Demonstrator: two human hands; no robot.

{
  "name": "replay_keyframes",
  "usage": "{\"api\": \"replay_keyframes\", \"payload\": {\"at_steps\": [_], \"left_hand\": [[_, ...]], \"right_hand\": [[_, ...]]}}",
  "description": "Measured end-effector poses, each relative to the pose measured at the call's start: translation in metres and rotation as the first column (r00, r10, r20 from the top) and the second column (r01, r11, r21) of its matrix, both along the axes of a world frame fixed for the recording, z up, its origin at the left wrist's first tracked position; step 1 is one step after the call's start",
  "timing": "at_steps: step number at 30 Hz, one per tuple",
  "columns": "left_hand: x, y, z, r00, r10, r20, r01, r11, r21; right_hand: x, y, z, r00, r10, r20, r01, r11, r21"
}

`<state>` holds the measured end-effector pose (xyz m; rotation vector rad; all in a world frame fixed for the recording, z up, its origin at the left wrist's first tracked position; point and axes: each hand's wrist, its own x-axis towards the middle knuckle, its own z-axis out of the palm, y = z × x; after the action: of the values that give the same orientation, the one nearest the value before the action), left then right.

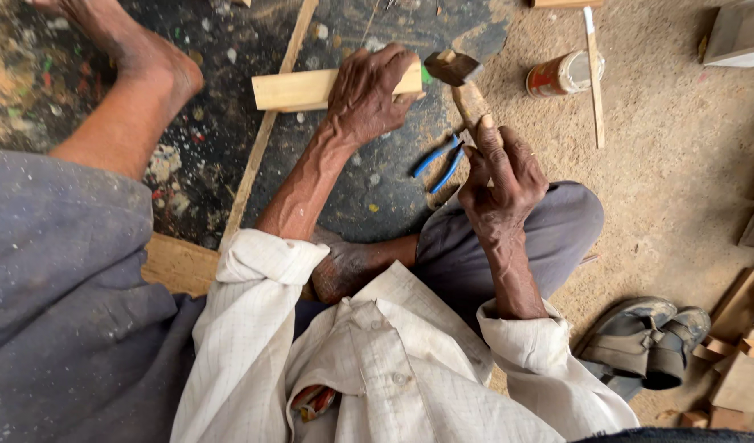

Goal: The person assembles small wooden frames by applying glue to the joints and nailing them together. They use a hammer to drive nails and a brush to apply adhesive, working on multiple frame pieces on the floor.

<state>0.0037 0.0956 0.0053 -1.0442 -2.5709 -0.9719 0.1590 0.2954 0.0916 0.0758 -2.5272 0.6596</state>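
My left hand [367, 92] presses down on a pale wooden block [299, 89] that lies across a dark, paint-spattered board [229, 148]. My right hand [500, 176] grips the wooden handle of a hammer [463, 82]; its dark metal head sits just right of the block's end, by my left fingers. A long thin wooden strip [266, 131] runs diagonally under the block.
Blue-handled pliers [441, 162] lie on the board by my right hand. A tin can [564, 74] and a thin stick [594, 78] rest on the sandy floor at upper right. Sandals [647, 340] and wood offcuts [742, 361] sit at lower right. My bare foot [139, 57] is upper left.
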Motion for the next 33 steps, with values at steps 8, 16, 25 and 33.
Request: {"api": "replay_keyframes", "payload": {"at_steps": [8, 16, 25, 33], "left_hand": [[-0.001, 0.002, -0.005, 0.991, -0.018, 0.132, 0.024, 0.999, -0.044], [-0.002, 0.003, -0.008, 0.996, -0.013, 0.093, 0.017, 0.999, -0.038], [-0.002, 0.002, -0.010, 0.997, 0.008, 0.078, -0.004, 0.998, -0.058], [-0.001, 0.002, -0.006, 1.000, 0.010, 0.024, -0.010, 1.000, -0.028]], "right_hand": [[-0.011, 0.001, -0.014, 1.000, -0.002, -0.029, 0.003, 0.999, 0.034], [-0.005, -0.006, 0.015, 0.998, 0.003, -0.066, -0.010, 0.995, -0.098], [-0.010, -0.002, 0.009, 0.998, 0.034, -0.060, -0.034, 0.999, 0.006], [-0.011, 0.001, -0.005, 0.998, 0.030, 0.057, -0.028, 0.999, -0.038]]}}
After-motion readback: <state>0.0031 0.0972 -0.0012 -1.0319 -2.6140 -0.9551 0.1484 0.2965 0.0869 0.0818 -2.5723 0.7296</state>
